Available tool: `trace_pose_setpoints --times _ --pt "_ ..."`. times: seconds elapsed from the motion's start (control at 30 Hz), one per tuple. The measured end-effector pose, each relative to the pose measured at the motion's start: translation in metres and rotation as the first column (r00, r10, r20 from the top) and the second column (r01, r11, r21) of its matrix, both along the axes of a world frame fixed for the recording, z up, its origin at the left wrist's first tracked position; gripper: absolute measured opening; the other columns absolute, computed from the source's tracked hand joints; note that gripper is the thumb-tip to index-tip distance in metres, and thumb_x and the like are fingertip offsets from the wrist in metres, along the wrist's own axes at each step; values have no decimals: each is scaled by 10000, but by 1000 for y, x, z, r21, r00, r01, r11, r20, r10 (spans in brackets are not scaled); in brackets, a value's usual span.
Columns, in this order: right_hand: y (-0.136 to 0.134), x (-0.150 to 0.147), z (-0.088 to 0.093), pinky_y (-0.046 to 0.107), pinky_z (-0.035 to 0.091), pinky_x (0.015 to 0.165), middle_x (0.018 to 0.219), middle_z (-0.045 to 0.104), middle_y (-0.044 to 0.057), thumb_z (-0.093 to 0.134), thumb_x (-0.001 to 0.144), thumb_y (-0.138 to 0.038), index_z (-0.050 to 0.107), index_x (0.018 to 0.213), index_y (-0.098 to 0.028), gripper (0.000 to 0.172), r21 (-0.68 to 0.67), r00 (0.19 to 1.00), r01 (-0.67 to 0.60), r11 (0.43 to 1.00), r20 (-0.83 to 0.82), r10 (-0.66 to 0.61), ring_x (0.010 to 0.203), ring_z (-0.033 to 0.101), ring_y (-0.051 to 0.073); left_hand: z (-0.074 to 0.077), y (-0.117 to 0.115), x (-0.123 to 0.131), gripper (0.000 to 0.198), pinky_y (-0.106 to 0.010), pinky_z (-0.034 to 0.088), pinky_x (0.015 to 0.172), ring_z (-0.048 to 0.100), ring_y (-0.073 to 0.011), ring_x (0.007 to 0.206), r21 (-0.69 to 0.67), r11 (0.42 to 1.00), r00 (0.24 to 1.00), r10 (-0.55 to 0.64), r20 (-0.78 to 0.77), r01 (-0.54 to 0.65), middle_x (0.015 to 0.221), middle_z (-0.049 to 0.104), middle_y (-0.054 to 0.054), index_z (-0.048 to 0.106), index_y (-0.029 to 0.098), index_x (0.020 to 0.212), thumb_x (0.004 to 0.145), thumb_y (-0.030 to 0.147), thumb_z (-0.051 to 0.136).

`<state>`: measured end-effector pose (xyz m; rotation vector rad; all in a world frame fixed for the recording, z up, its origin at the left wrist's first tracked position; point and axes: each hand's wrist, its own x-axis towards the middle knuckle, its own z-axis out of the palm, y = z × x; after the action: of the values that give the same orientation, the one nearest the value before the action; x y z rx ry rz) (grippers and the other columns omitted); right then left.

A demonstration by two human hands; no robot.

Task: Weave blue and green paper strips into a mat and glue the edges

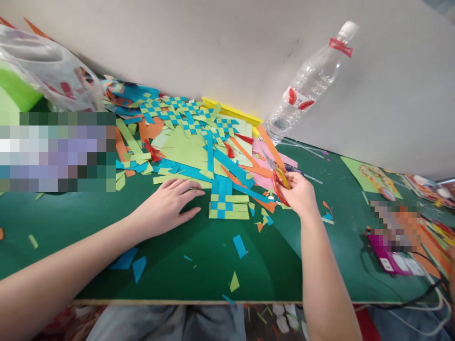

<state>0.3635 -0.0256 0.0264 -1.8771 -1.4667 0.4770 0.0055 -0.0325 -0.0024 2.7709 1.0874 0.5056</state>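
Note:
On the green tabletop lies a small woven piece [223, 207] of blue and yellow-green paper strips, its loose ends sticking out to the right and away from me. Just left of it rests my left hand [177, 203], palm down with fingers stretched out and nothing held. My right hand [297, 192] grips a pair of scissors [279, 179] with red and yellow handles, to the right of the weave. The blades point up and left, near an orange paper strip [272, 149]. Behind both hands lies a heap of finished blue-and-green woven pieces [177, 111].
A clear plastic bottle [305, 85] with a white cap leans by the wall. Plastic bags [53, 71] stand at the far left. Paper scraps [240, 246] are scattered up front. At right are a magenta box [389, 255] and cables [408, 303].

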Motion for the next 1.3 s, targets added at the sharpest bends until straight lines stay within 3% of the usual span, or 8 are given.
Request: trace_pose_setpoints --times 0.1,0.2,0.37,0.57,0.87,1.07,1.3 --pt "3 2 -2 362 565 700 844 720 64 773 599 -511 587 891 -198 466 4 975 12 1000 -224 -10 778 701 235 0 -1 0 329 -422 415 959 573 -245 1142 -13 1000 1000 1 -5 -1 1273 598 -88 586 212 1191 960 408 456" --pt "4 2 -2 358 573 712 843 717 54 785 595 -512 585 902 -197 483 -5 948 -52 999 -313 48 786 704 226 1 -2 1 363 -423 411 980 559 -249 1182 -30 1000 1000 -9 -2 9 1301 595 -88 566 206 1235 961 421 462" --pt "-1 -4 0 404 572 828 928 725 66 800 633 -443 600 943 -199 443 -42 958 -180 983 -236 165 864 714 238 2 -5 4 451 -418 381 1075 498 -248 1285 -68 993 995 -98 26 99 1395 551 -61 508 247 1351 954 459 483" --pt "-6 -8 6 418 585 814 924 737 81 781 681 -433 610 979 -196 417 -94 964 -232 968 -152 217 875 722 253 2 -7 7 537 -405 288 1168 396 -219 1386 -88 967 970 -242 -5 241 1479 463 -33 380 295 1460 960 465 475" --pt "-7 -11 8 420 590 814 933 741 81 778 692 -445 607 976 -202 411 -95 938 -299 950 -214 274 863 725 245 0 -9 11 620 -389 200 1211 341 -196 1421 -131 933 940 -340 -18 335 1480 461 -11 267 339 1504 946 482 497" --pt "-6 -10 9 380 591 760 919 738 78 767 689 -452 624 965 -195 404 -58 960 -219 974 -192 205 840 718 236 1 -9 10 574 -404 263 1179 431 -217 1363 -89 942 945 -327 -22 324 1435 519 -28 329 311 1484 955 477 480" --pt "1 -1 2 380 586 768 917 733 79 811 597 -446 618 933 -188 465 9 964 -35 999 -263 37 835 712 239 8 -9 8 333 -406 325 1110 576 -210 1177 -38 953 954 -301 -7 300 1195 677 -42 580 259 1266 979 382 464"
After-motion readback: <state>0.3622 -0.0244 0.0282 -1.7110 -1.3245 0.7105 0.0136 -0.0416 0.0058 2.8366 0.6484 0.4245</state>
